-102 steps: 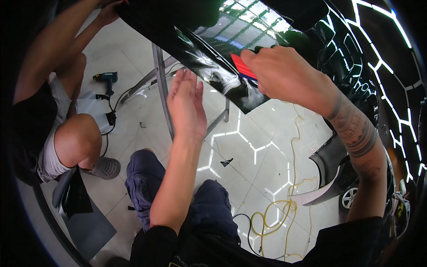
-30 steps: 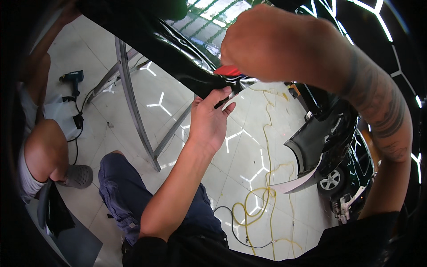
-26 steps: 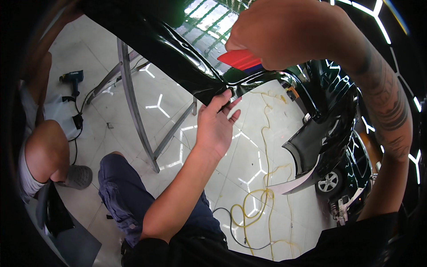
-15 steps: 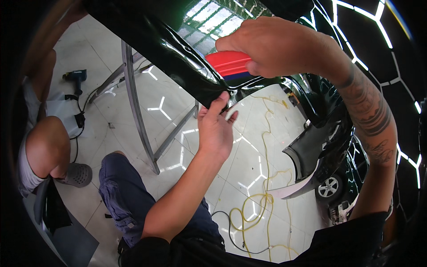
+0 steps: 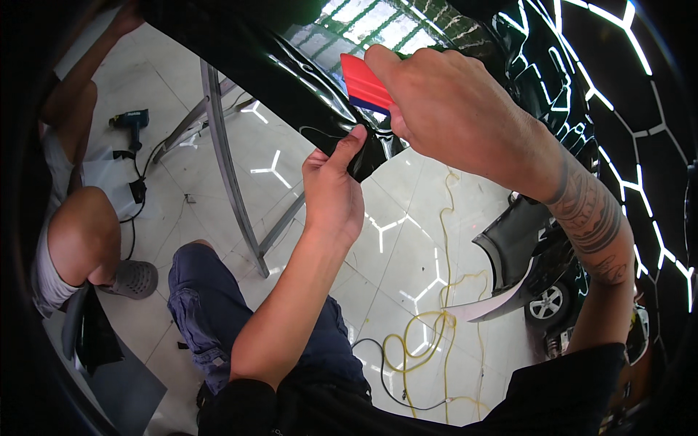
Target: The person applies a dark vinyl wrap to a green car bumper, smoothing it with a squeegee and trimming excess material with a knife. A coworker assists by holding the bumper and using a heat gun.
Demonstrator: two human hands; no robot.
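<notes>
Lower in view than half a second ago, our right hand (image 5: 454,103) brings down a red squeegee (image 5: 366,82), its edge now slanting to the right. Pale floor tiles (image 5: 396,283) spread beneath us, mirroring hexagonal lights. Above them stretches a dark glossy panel (image 5: 273,76), bright reflections across its face, with a metal stand (image 5: 227,160) below. At our left, a co-worker (image 5: 83,225) in light shorts bends a knee, one arm raised toward the panel's far end. Car parts and a spoked wheel (image 5: 547,301) line the right side, near a looped yellow hose (image 5: 445,317) on the floor. Left of the stand sits a dark teal power tool (image 5: 132,120), its black cord trailing. Our left hand (image 5: 334,195) pinches creased, shiny film (image 5: 331,100) at the panel's near corner, thumb on top and fingers curled partly out of sight. Our right hand is closed around the squeegee, poised beside those creases, just above our left thumb; whether its blue edge touches the film, we cannot tell.
</notes>
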